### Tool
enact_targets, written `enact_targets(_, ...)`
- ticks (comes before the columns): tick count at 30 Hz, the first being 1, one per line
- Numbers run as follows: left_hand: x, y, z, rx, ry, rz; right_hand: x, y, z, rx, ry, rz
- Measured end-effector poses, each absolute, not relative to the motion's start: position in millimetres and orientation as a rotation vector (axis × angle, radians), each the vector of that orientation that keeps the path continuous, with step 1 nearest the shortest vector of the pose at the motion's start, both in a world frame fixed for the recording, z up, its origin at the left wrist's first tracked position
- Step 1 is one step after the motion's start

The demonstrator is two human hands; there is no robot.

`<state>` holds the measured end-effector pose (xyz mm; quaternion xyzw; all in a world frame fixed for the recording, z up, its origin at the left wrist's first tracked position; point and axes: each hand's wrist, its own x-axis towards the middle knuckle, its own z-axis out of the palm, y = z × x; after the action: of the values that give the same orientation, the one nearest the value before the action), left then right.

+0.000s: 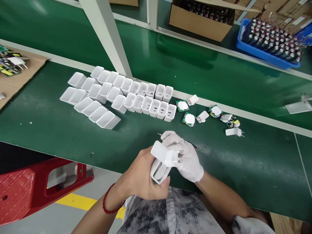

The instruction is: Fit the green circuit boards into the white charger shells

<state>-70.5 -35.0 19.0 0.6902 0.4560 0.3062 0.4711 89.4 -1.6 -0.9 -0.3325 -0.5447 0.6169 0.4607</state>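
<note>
My bare left hand grips a white charger housing near the front edge of the green bench. My right hand, in a white glove, holds a white plug cap with two metal pins, set against the top of the housing. A thin dark tool with a metal tip sticks out past the gloved fingers. Several empty white housings stand and lie in rows further back. To their right lie small round circuit boards with plug caps.
A red plastic stool stands lower left. A slanted white frame post crosses the bench. Behind are a cardboard box and a blue tray full of components. A cardboard sheet with parts lies far left.
</note>
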Motion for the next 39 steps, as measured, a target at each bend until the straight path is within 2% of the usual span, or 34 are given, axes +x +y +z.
enact_targets(6,-80.5,-30.4,14.7,1.522,1.104,0.522,99.9,-2.1,16.3,-0.999,-1.162,1.406)
enact_targets(9,-90.1,-26.4,19.5,1.583,1.209,0.525,105.4,10.7,22.8,-1.004,-1.024,1.405)
enact_targets(12,-95.6,-22.2,18.2,1.568,1.287,0.556,107.0,27.5,20.8,-0.935,-0.94,1.494)
enact_targets(18,-86.2,-25.3,-7.4,1.326,1.18,0.668,107.5,41.5,13.4,-1.071,-0.923,1.66)
enact_targets(25,-84.6,-26.5,-10.5,1.26,1.164,0.707,100.9,28.2,24.6,-0.809,-0.566,2.14)
enact_targets(31,-69.9,-28.6,-4.1,1.446,1.252,0.762,96.9,15.6,31.6,-1.097,-0.862,1.901)
enact_targets(39,-57.9,-17.0,-19.8,1.341,1.34,0.815,125.4,24.3,16.5,-0.976,-0.818,1.883)
